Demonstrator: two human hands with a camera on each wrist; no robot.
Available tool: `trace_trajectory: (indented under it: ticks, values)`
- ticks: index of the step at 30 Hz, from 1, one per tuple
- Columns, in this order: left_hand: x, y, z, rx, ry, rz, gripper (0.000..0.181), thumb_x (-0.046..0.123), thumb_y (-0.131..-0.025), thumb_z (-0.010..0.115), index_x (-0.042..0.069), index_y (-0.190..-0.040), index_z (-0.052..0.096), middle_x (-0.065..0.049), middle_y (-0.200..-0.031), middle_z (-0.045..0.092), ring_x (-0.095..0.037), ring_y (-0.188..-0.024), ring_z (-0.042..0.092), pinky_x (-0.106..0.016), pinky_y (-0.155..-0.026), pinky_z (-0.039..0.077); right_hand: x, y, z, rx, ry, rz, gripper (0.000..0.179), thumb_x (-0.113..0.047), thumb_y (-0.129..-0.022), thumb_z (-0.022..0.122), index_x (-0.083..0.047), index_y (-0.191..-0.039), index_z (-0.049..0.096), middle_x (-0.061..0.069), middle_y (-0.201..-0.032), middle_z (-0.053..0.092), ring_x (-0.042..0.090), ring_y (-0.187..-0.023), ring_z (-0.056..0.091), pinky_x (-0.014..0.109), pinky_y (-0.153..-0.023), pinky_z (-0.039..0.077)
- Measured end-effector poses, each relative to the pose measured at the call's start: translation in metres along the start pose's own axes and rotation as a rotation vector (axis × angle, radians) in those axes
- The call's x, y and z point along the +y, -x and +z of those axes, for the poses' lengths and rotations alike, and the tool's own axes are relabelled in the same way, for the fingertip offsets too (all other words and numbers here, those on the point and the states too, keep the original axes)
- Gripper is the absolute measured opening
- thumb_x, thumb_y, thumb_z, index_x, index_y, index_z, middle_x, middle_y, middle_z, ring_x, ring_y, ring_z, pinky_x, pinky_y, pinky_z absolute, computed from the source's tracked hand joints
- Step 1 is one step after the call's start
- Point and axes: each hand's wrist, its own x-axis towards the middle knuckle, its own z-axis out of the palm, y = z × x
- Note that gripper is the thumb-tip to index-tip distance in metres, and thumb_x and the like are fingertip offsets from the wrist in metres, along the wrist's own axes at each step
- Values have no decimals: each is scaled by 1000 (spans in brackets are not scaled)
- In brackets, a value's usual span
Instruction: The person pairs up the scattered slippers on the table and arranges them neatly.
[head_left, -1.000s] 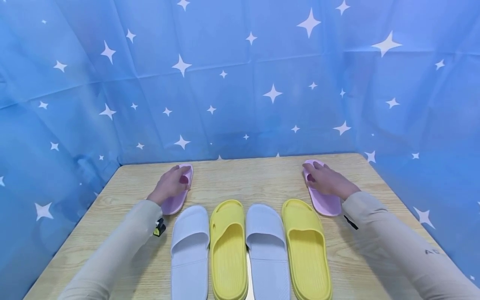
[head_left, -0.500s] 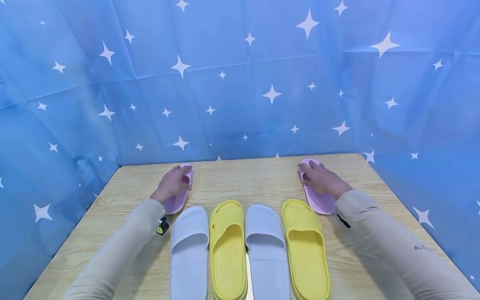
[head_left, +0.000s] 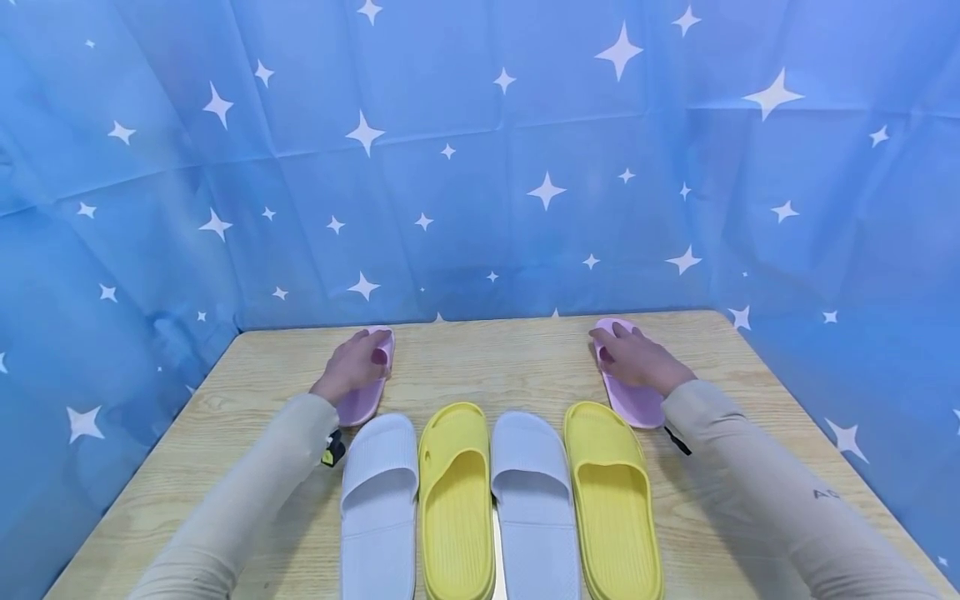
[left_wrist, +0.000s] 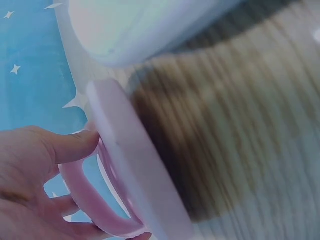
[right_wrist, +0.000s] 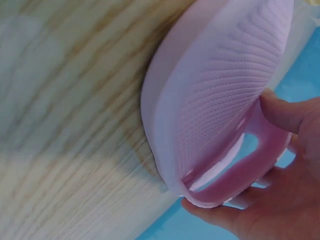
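Near the back left of the table, my left hand grips a pink slipper by its strap. In the left wrist view the thumb lies at one edge of the strap and fingers curl round its far side. My right hand holds a second pink slipper at the back right. The right wrist view shows thumb and fingers spanning that strap, with the ribbed footbed facing the camera. Both slippers point toward the back edge. Each hand hides part of its slipper.
In front stand two light grey slippers and two yellow slippers, alternating in a row with toes toward the back. The wooden table ends at a blue curtain with white stars, which also hangs along both sides.
Both hands have slid their pink slippers inward: the right one moved left, the left one a little to the right. The grey and yellow slippers have stayed put.
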Motion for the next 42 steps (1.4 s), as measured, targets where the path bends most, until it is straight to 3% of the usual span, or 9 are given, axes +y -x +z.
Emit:
trace_trajectory:
  ticks: [9,12,17,24,42]
  values:
    - [8,-4,3,-11,2,-28,74,19,-82,72,16,-148,39,-25,-147,39,-47,-125,47,-64,-101,38,0,-5,0,-14,-3,-17,55,-19,-94,57,-14,-145,37,31,-144,38,60,-134,24,75,-97,32]
    - [9,-4,5,-16,14,-38,74,19,-82,72,16,-148,39,-26,-148,37,-47,-126,46,-64,-102,38,0,-6,0,-20,-11,-9,55,-21,-95,57,-14,-146,37,31,-148,34,59,-136,23,75,-99,29]
    - [8,-5,5,-25,15,-38,73,22,-83,71,17,-148,38,-27,-150,33,-48,-128,44,-66,-101,38,2,-4,-2,-37,-10,14,57,-26,-95,56,-17,-147,35,34,-151,25,62,-134,22,77,-94,33]
    - [7,-5,2,-14,8,-31,72,26,-83,71,18,-147,40,-26,-147,37,-48,-123,48,-65,-97,41,4,-6,-5,-26,-8,-3,54,-26,-94,55,-17,-145,39,34,-148,30,57,-132,31,73,-90,39]
    - [21,-18,4,-42,1,-34,72,27,-82,73,22,-147,41,-19,-140,43,-40,-116,52,-60,-93,45,2,-15,-4,-36,-39,14,56,-26,-95,55,-16,-147,38,35,-150,24,56,-135,26,73,-97,34]
